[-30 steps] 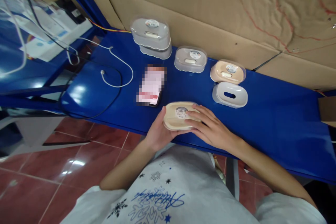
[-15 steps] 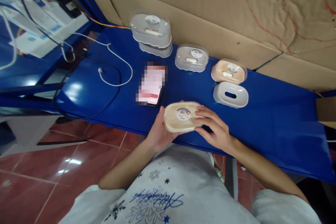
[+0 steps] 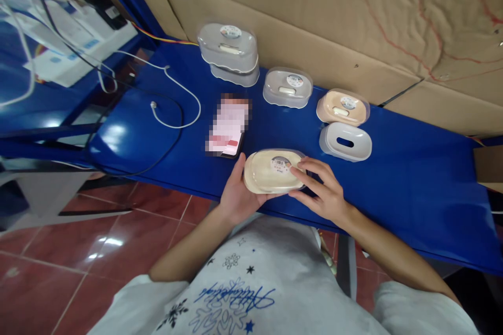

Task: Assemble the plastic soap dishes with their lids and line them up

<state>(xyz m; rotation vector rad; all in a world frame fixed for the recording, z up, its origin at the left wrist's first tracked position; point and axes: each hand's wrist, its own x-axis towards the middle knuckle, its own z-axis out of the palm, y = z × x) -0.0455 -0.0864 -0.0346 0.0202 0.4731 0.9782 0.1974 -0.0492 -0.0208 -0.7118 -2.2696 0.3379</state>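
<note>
- The left hand (image 3: pixel 236 196) cups the left end of a cream oval plastic box with a clear lid and a round sticker (image 3: pixel 272 171), thumb up along its end and fingers curled beneath it.
- The right hand (image 3: pixel 324 193) grips the same box at its right end, fingertips (image 3: pixel 301 171) lying on the lid just beside the sticker, the hand half closed around the edge.
- The box sits at the near edge of the glossy blue table (image 3: pixel 412 193), tilted a little toward the person; I cannot tell whether it rests on the surface or is lifted clear of it.
- Just beyond the box on its left lies a dark phone with a blurred screen (image 3: pixel 227 126).
- A white oval plastic tray with a slot in its middle (image 3: pixel 345 142) lies to the right, near the box but apart from it.
- Behind that tray, almost touching it, stands a peach oval box under a clear lid (image 3: pixel 341 106).
- Further left along the cardboard wall (image 3: pixel 314 21) stands a grey oval lidded box (image 3: pixel 287 87), then a stack of two grey oval boxes (image 3: pixel 229 53).
- A white charging cable (image 3: pixel 178 99) loops across the left part of the table.
</note>
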